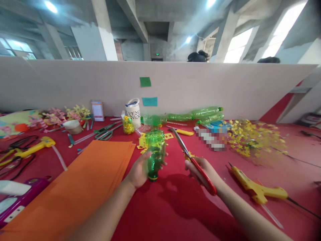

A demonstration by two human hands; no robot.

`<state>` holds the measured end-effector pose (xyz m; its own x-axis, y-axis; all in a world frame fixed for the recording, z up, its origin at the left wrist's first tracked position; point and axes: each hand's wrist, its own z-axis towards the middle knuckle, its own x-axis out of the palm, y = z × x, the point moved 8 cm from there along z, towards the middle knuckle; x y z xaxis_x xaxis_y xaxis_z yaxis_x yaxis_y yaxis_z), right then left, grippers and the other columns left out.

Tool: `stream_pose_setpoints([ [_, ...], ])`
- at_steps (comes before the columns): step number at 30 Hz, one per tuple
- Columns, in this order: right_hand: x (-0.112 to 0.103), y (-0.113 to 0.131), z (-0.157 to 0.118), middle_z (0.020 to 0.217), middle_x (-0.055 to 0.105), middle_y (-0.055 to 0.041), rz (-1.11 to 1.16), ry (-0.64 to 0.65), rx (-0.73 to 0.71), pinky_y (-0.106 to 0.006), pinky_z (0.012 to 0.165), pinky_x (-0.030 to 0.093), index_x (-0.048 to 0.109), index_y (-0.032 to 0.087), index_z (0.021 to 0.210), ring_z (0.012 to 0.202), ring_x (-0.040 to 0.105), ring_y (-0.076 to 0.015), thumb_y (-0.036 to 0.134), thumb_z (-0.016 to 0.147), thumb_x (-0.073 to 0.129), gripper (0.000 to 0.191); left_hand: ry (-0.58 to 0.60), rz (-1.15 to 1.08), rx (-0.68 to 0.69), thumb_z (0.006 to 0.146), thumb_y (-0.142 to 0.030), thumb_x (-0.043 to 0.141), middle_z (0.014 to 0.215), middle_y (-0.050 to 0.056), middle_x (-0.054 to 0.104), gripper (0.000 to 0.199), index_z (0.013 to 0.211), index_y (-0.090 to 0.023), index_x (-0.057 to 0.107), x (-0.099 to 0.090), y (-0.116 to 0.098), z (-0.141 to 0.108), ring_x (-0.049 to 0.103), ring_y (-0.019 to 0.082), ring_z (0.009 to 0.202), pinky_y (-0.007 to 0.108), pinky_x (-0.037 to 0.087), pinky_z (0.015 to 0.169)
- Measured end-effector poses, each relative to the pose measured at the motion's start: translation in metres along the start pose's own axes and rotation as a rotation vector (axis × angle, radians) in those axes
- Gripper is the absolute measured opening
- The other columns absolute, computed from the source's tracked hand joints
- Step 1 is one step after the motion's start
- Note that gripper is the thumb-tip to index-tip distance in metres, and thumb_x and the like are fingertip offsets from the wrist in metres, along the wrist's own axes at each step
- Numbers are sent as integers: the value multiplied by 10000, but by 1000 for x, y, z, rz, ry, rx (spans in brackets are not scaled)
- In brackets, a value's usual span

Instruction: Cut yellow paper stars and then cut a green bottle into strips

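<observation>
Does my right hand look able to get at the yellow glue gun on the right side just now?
Probably, though not freely: your right hand is holding the red-handled scissors. The yellow glue gun lies to that hand's right, with nothing visible on top of it.

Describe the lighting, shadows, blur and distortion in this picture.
Head view: ceiling lights and windows glare white; head view: a dark shadow falls on the red tabletop below the right hand; head view: the yellow stars blur toward their lower edge; head view: wide-angle distortion stretches things near the sides.
</observation>
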<state>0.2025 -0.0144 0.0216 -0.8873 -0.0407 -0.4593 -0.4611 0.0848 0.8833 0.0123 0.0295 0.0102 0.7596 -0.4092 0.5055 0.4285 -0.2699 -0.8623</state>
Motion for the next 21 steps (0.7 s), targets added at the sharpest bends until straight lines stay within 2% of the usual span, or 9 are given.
stream_pose_setpoints([
  [3, 3, 9, -2, 537, 417, 46, -53, 47, -94, -228, 495, 372, 467, 199, 673, 497, 444, -114, 578, 805, 545, 408, -25, 5, -3, 724, -520, 667, 956, 107, 715, 455, 1034, -188, 640, -3, 3, 0, 668, 221, 737, 350, 512, 679],
  [6, 5, 15, -4, 634, 487, 20, -155, 62, -171, -236, 543, 381, 496, 198, 725, 577, 461, -131, 562, 801, 561, 378, -92, 13, 52, 709, -514, 695, 925, 85, 704, 433, 991, -189, 642, -12, 0, 1, 656, 197, 723, 340, 515, 696],
  [10, 6, 12, -4, 642, 497, 10, -282, 41, -143, -249, 561, 375, 501, 199, 720, 596, 458, -149, 560, 817, 546, 376, -140, 129, 237, 775, -442, 652, 1036, 79, 668, 390, 1077, -206, 581, -17, -16, 3, 644, 220, 927, 377, 501, 846],
  [13, 4, 11, -3, 633, 487, 11, -321, 10, -123, -253, 560, 367, 477, 205, 701, 590, 456, -153, 568, 831, 523, 388, -171, 341, 364, 743, -324, 713, 1114, 52, 629, 472, 1153, -242, 494, -15, -25, 0, 610, 205, 1040, 377, 464, 935],
  [16, 4, 10, -3, 622, 486, 12, -338, 3, -121, -251, 549, 357, 473, 211, 699, 579, 452, -153, 580, 834, 511, 394, -280, 559, 400, 684, -304, 763, 1146, 47, 586, 627, 1223, -259, 446, -20, -27, -3, 607, 195, 1032, 371, 465, 927],
  [18, 5, 9, -3, 607, 471, 18, -351, 10, -117, -247, 534, 340, 452, 215, 685, 562, 430, -146, 584, 830, 513, 401, -330, 624, 405, 690, -326, 755, 1167, 66, 568, 638, 1248, -244, 455, -24, -28, -4, 601, 203, 1039, 374, 458, 932],
  [21, 8, 7, -2, 591, 435, 30, -370, 27, -107, -238, 514, 306, 404, 219, 658, 545, 386, -134, 573, 822, 524, 408, -262, 525, 418, 793, -356, 642, 1153, 74, 598, 481, 1228, -227, 483, -21, -26, -2, 596, 212, 1058, 381, 444, 947],
])
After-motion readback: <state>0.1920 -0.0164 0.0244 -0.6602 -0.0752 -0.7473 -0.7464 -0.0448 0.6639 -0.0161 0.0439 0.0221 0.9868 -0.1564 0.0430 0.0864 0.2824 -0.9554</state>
